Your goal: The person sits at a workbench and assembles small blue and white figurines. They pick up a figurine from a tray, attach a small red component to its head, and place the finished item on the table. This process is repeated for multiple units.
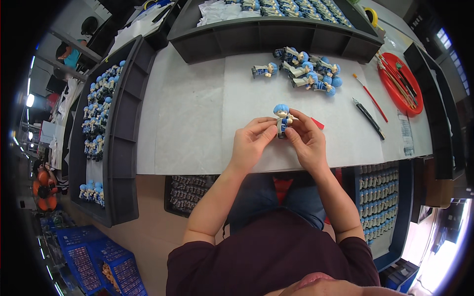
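Note:
Between my two hands a small blue-haired figurine (281, 112) stands upright, facing me, above the pale table covering. My left hand (251, 143) pinches its left side with thumb and fingertips. On the other side, my right hand (308, 143) grips it with the thumb low near the legs and the fingers behind. A bit of red (317, 123) shows behind my right fingers; its kind is hidden. Farther back lies a loose pile of similar figurines (308, 71), with a single figurine (264, 70) on its side just left of them.
A dark tray (276, 39) of figurines stands at the back, another tray (121, 133) at the left. To the right lie a thin red-handled brush (371, 97), a black pen-like tool (369, 118) and a red dish (416, 93) of brushes. A tray (356, 197) of figurines sits below the table edge.

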A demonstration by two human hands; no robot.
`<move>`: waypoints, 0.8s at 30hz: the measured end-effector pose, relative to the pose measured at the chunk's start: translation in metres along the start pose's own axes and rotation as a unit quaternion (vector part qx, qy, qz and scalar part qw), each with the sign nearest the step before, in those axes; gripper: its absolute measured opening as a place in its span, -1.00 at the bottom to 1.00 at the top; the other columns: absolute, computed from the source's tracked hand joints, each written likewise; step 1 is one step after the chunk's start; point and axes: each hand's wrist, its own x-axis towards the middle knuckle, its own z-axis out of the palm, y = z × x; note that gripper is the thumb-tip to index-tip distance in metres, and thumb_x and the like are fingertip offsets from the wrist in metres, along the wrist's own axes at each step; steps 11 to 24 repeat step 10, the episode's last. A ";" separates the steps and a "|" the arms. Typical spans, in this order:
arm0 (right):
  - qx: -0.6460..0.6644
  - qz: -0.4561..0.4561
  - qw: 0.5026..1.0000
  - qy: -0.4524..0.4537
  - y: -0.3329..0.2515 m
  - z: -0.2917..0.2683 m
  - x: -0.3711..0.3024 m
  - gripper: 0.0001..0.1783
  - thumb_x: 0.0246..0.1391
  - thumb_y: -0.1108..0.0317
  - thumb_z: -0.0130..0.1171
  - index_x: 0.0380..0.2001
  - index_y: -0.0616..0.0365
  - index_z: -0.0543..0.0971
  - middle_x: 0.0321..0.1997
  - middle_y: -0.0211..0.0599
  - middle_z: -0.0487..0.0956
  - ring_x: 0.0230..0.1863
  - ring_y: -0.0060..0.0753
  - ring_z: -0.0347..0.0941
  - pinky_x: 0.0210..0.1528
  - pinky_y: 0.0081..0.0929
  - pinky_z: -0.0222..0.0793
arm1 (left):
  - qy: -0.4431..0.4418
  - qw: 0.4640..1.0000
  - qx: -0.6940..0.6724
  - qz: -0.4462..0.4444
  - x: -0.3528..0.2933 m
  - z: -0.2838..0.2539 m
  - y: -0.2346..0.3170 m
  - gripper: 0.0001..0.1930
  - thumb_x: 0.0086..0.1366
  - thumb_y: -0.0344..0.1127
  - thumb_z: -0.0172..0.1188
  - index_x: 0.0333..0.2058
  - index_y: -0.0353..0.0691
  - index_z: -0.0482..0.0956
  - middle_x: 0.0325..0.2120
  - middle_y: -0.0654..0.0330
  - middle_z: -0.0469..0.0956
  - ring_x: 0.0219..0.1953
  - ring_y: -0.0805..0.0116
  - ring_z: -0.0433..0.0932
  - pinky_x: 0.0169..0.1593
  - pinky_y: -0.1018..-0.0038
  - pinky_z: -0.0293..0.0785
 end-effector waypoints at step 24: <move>-0.034 0.026 0.998 -0.035 0.001 0.000 -0.003 -0.57 0.08 0.54 0.05 0.06 0.27 0.32 -0.09 -0.17 0.48 -0.12 -0.50 0.41 -0.07 -0.55 0.35 | 0.042 0.989 -0.122 -0.075 0.003 -0.004 -0.001 -0.65 0.29 -0.37 0.01 0.03 -0.35 0.36 -0.16 0.15 0.48 -0.21 0.47 0.47 -0.12 0.52 0.44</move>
